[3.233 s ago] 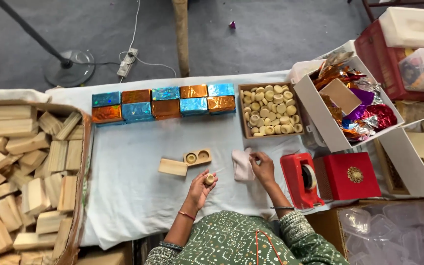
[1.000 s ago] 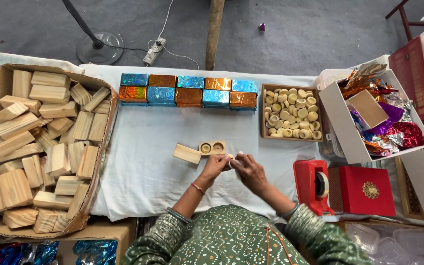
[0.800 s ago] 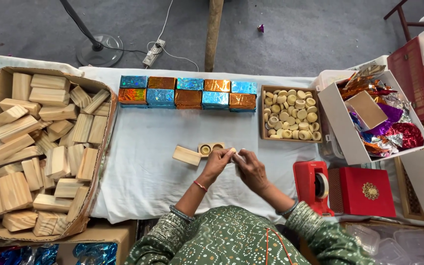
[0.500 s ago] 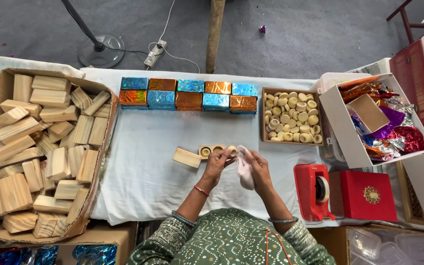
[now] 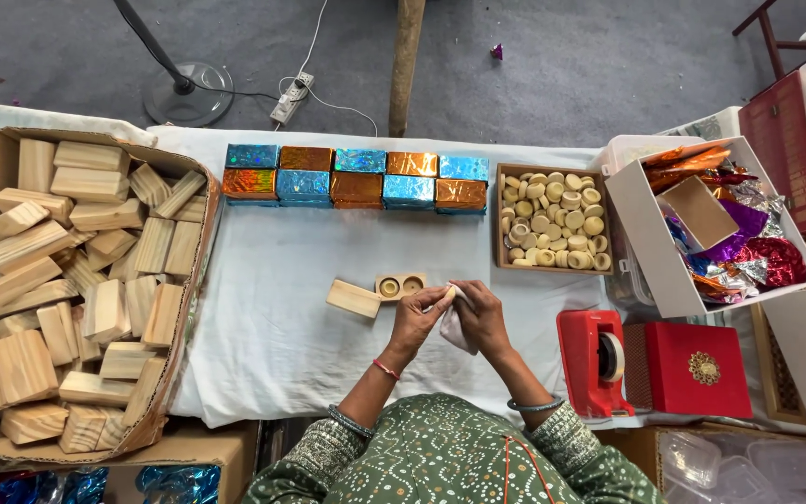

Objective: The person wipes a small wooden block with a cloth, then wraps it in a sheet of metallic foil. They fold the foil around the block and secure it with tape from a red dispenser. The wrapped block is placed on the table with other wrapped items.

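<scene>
I see a pale cloth [image 5: 456, 329] bunched between my left hand [image 5: 419, 317] and right hand [image 5: 480, 317], both clenched on it above the white tabletop [image 5: 272, 317]; anything inside it is hidden. Just beyond lie one wooden block [image 5: 354, 298] and one two-hole holder [image 5: 400, 286]. Farther back, ten foil-wrapped boxes [image 5: 356, 176], blue and orange, stand in two rows. A red tape dispenser [image 5: 592, 361] sits right.

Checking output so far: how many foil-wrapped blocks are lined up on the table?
10, in two rows of five on the white cloth: back row from blue to blue, front row from orange to orange. None looks hidden.
</scene>
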